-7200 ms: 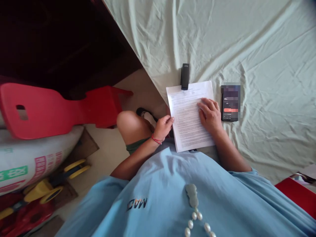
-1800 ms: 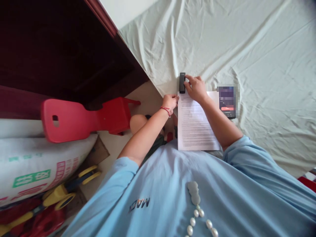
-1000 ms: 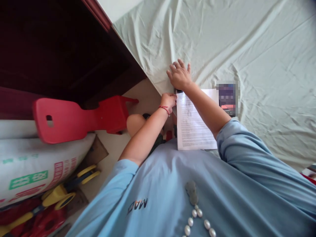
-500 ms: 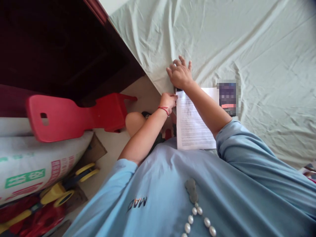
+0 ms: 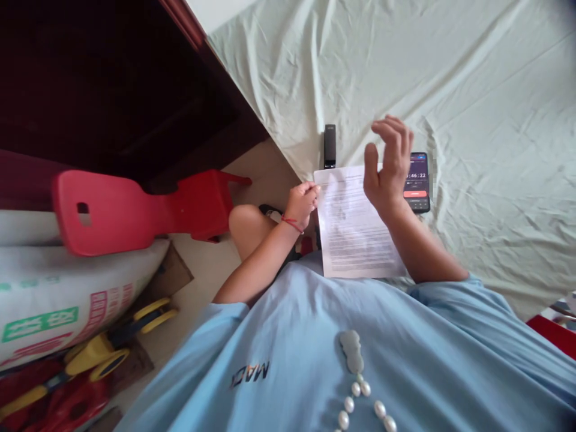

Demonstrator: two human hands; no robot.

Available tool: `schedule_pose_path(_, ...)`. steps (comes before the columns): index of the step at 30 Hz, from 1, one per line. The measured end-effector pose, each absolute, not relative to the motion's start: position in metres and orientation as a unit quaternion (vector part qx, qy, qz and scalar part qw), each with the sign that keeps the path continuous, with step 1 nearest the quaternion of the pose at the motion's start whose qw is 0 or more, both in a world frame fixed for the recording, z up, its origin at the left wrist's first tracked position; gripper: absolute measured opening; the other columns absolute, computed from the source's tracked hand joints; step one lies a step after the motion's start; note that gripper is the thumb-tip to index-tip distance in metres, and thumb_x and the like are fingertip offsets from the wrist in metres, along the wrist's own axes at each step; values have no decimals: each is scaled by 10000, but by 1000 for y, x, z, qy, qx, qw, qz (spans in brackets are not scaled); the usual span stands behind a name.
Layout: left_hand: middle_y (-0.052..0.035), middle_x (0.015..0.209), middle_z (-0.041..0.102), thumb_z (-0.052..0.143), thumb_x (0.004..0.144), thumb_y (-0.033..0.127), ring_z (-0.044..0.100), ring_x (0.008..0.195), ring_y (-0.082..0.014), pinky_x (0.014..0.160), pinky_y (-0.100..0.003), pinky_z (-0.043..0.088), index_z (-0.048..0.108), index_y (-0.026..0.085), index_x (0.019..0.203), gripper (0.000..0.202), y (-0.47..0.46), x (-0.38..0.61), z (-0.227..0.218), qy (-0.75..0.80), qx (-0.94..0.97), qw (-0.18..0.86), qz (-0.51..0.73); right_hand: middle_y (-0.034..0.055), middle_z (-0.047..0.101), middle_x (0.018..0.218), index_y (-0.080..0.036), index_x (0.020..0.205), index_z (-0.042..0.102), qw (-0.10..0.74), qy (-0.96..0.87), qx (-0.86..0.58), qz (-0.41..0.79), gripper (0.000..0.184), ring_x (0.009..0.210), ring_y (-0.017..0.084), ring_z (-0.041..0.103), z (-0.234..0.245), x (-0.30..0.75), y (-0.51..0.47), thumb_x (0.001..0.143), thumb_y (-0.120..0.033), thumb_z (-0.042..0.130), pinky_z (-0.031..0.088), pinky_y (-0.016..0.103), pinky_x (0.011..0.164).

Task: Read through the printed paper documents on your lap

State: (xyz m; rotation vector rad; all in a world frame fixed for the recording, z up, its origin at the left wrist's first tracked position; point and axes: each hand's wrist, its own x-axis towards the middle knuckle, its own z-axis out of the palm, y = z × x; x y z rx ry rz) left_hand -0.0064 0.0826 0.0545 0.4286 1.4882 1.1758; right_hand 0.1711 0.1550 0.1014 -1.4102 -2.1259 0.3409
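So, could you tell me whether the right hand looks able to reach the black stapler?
Probably yes: the right hand is raised, open and empty, and the black stapler lies uncovered on the sheet beside it.

The paper (image 5: pixel 355 228) lies on the sheet (image 5: pixel 472 90) at the edge of the bed, and the stapler (image 5: pixel 330 146) sits just behind its top left corner. The phone (image 5: pixel 418 183) lies right of the paper. The left hand (image 5: pixel 302 201) is at the paper's left edge, and the right hand (image 5: pixel 387 165) is above the paper, between stapler and phone. A chair (image 5: pixel 135 204) lies far left on the floor.
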Motion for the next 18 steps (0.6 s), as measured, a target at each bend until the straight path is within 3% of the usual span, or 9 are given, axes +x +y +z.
schedule_pose_path(4,66,599,511,711,877,117,350,426,-31,418,-194,200,639,155,761,142,60,-11,66,568,177,604,530,209,508,1622,-265,1699,372,289,-778,-540,137,655,1607,420,391,94,211,114,1114,-532,245,341,758,1248)
schedule_pose_path(7,78,580,499,860,762,189,354,429,-42,411,-197,208,651,192,771,209,49,-23,77,560,175,599,546,197,478,1668,-302,1739,247,304,-750,-557,189,710,1603,370,430,82,232,94,1092,-569,361,397,699,1268)
schedule_pose_path(10,71,593,522,864,749,174,365,435,-49,407,-199,218,647,216,755,220,49,-40,83,579,164,579,550,188,580,1587,-336,1749,187,322,-704,-566,283,788,1485,372,581,64,248,86,1058,-599,460,487,693,1204)
schedule_pose_path(13,61,619,540,827,777,128,345,442,-43,408,-199,211,651,219,737,202,56,-53,83,579,152,565,567,158,701,1441,-339,1729,243,329,-665,-557,374,808,1330,341,701,45,254,90,1024,-600,541,555,644,1150)
schedule_pose_path(18,43,643,554,832,819,169,331,463,-42,414,-199,227,666,210,724,196,67,-56,75,620,165,546,539,180,715,1426,-244,1685,362,289,-662,-558,408,801,1294,338,716,31,239,104,975,-524,607,575,607,1133)
